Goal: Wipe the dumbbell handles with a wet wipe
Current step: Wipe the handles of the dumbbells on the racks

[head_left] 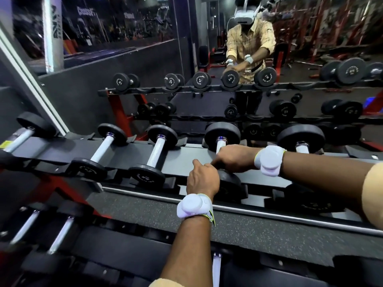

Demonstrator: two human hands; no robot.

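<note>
A wide wall mirror [310,38] behind the black steel dumbbell rack [183,156] reflects blurred white lettering [86,11] that seems to read "CrossFit". On the top tier lies a black round-plated dumbbell [222,134]; the print on its plates is too blurred to read. The right hand [234,160] is wrapped round its knurled silver handle [219,144]; whether it has a wipe beneath I cannot tell. The left hand [202,180] curls over the near plate's rim. Both wrists wear padded white bands [270,160].
</note>
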